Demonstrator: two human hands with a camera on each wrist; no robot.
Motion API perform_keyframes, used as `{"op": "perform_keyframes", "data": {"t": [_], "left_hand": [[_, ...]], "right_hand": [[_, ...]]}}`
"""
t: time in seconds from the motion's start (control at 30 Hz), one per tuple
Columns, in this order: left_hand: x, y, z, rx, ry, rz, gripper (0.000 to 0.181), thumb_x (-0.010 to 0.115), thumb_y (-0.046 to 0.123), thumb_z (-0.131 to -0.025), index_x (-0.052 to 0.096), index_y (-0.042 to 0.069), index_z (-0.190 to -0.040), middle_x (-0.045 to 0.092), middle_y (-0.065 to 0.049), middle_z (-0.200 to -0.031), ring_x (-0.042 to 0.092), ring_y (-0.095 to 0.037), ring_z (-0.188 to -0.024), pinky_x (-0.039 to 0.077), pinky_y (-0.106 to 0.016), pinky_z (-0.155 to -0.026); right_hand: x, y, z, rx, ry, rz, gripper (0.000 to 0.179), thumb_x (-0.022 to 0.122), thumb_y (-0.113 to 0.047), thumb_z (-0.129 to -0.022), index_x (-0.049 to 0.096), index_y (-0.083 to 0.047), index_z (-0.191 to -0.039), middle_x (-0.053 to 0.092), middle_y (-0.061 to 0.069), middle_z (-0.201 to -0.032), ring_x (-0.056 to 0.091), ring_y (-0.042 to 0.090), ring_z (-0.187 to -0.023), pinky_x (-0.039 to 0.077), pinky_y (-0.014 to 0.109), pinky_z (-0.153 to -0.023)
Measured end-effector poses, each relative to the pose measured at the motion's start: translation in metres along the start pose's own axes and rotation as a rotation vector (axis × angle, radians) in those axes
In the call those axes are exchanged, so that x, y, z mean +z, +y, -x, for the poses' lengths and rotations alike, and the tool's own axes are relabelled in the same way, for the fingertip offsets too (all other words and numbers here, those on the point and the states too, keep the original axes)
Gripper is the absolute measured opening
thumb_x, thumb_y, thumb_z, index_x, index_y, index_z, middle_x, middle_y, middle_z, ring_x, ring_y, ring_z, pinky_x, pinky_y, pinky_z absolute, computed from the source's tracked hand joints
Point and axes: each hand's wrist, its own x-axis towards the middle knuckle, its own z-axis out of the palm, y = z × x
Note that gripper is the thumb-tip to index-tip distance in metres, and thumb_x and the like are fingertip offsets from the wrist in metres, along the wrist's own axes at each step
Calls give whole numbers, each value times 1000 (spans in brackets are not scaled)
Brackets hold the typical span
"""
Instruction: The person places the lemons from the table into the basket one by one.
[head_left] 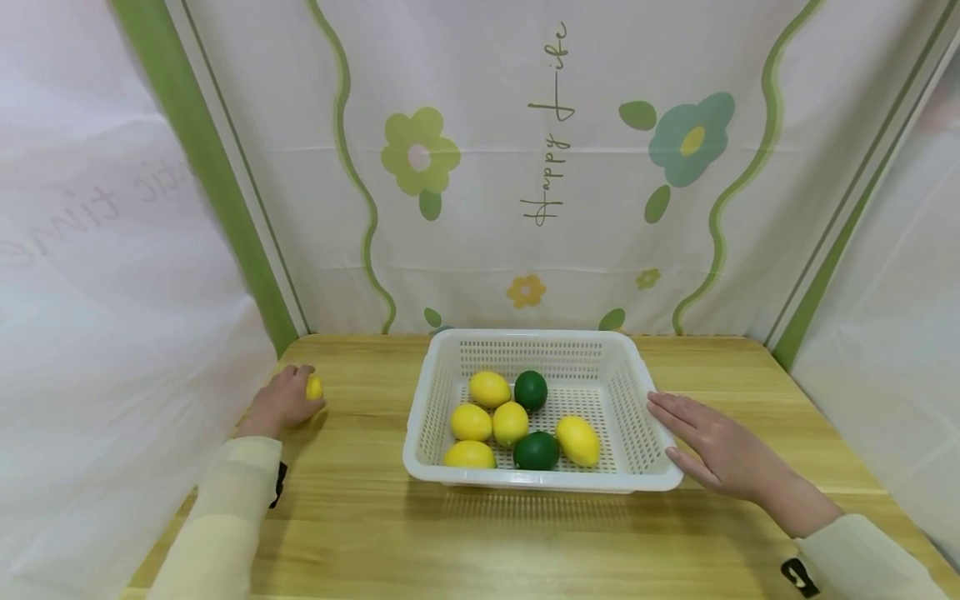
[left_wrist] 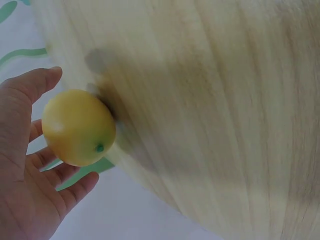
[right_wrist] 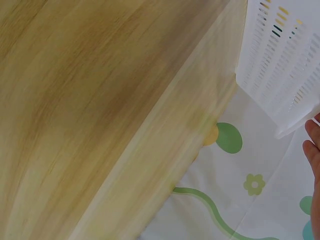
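At the left end of the table, my left hand (head_left: pixel 288 398) is spread around a yellow lemon (head_left: pixel 314 387). In the left wrist view the thumb stands apart above the lemon (left_wrist: pixel 80 127), and the fingers reach behind and below it. My right hand (head_left: pixel 716 446) lies with straight fingers at the right rim of a white perforated basket (head_left: pixel 543 478). Only the fingers (right_wrist: pixel 312 145) show at the edge of the right wrist view, by the basket's rim. Inside the basket are several yellow lemons (head_left: pixel 577 440) and two dark green fruits (head_left: pixel 536 451).
The basket stands on a wooden table (head_left: pixel 360 533), towards its far edge. A white curtain (head_left: pixel 480 242) with printed flowers hangs behind the table, and more white cloth (head_left: pixel 112 333) closes off the left side. Another cloth (head_left: pixel 885 358) hangs at the right.
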Motion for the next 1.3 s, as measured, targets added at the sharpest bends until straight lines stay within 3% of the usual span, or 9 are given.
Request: {"op": "perform_keyframes", "data": {"t": [0.4, 0.73, 1.3], "left_hand": [[8, -2, 0, -24, -20, 12, 69, 63, 25, -91, 32, -11, -141, 40, -39, -129, 44, -56, -112, 43, -66, -84], [8, -5, 2, -13, 12, -4, 60, 61, 19, -89, 39, -11, -136, 46, -37, -121, 52, -51, -104, 46, -62, -79], [9, -2, -5, 18, 5, -9, 59, 67, 10, -84, 42, -13, -131, 49, -36, -116, 55, -43, -91, 48, -54, -75]], "right_hand": [[1, 1, 0, -8, 3, -6, 60, 36, -43, -104, 53, 6, -135, 50, 19, -139, 49, 33, -124, 16, 22, -115], [2, 2, 0, -11, 1, -12, 60, 36, -42, -104, 52, 6, -135, 50, 20, -140, 49, 34, -124, 16, 23, -115], [1, 2, 0, 1, -18, -12, 60, 36, -42, -104, 51, 6, -136, 50, 20, -140, 49, 34, -124, 16, 22, -115]]}}
